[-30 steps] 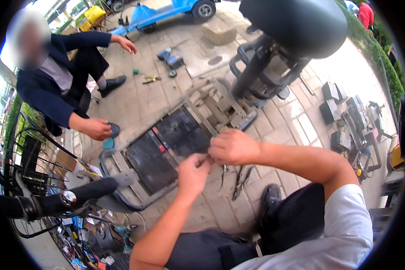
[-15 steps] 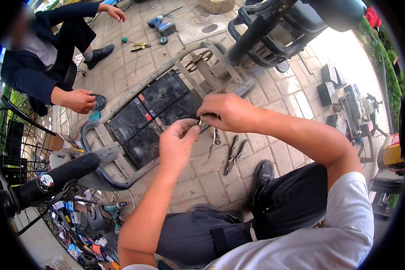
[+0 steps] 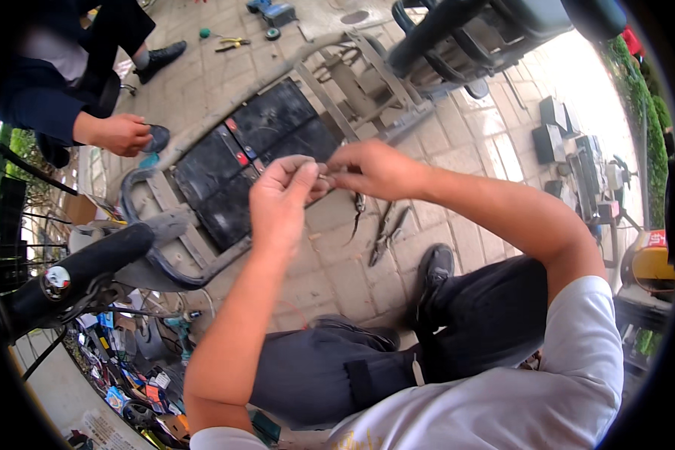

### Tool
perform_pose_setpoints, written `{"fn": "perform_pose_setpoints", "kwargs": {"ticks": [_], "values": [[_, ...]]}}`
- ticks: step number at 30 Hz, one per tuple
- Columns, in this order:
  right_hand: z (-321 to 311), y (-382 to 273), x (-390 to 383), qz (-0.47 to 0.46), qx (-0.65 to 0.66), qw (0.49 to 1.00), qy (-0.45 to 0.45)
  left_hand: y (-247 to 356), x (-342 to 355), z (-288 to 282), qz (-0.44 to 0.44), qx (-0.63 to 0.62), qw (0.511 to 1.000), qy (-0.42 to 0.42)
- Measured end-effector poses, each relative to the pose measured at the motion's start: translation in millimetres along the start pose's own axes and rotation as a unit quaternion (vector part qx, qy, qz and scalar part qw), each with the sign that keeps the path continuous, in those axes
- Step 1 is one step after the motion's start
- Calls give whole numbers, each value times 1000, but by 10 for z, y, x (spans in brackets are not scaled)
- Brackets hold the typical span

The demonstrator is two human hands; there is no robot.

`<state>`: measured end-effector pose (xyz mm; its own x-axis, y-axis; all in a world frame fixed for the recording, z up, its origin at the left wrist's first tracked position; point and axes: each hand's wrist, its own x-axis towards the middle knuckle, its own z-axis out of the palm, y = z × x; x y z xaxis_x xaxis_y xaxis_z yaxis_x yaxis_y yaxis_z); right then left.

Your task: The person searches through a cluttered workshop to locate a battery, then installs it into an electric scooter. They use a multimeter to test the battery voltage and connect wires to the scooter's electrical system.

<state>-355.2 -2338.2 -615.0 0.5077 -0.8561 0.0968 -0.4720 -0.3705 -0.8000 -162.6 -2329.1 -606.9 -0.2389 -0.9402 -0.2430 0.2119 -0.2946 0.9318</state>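
Observation:
My left hand (image 3: pixel 285 196) and my right hand (image 3: pixel 376 169) meet above the near right edge of a battery compartment, their fingertips pinched close together. Between them is a small piece, too little and blurred to name. Beneath and beyond lie several black batteries (image 3: pixel 276 112) with red terminals, set in the dusty metal frame (image 3: pixel 236 105) of an electric scooter or tricycle. On the paving just below my right hand are pliers (image 3: pixel 386 238) with dark handles and another small hand tool (image 3: pixel 360 202).
A co-worker's hand (image 3: pixel 120 135) hangs beside the frame at left. Yellow-handled pliers (image 3: pixel 232 43) and a blue power tool (image 3: pixel 274 13) lie beyond the frame. Loose boxes and parts (image 3: pixel 139 386) crowd the lower left. Dark rectangular blocks (image 3: pixel 549 142) stand at right, near a yellow machine (image 3: pixel 651 262).
The view has shifted, so the scene sits higher and slightly left. My hands stay together over the battery edge, fingers drawn closer around the small piece. The co-worker's far hand has left the view.

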Motion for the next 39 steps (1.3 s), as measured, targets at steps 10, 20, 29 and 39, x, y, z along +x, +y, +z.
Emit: {"fn": "perform_pose_setpoints", "kwargs": {"ticks": [10,20,29,39], "values": [[115,-117,30,14,-11,1000,-1,-28,-15,-118,76,135,988,28],[-518,-157,182,-60,-129,988,54,2,-126,-362,27,259,964,54],[-927,-708,126,-52,-29,989,-133,-5,-216,-422,13,313,947,75],[-720,-469,-193,-41,-98,928,-356,40,-434,-217,-106,430,894,-73]]}}
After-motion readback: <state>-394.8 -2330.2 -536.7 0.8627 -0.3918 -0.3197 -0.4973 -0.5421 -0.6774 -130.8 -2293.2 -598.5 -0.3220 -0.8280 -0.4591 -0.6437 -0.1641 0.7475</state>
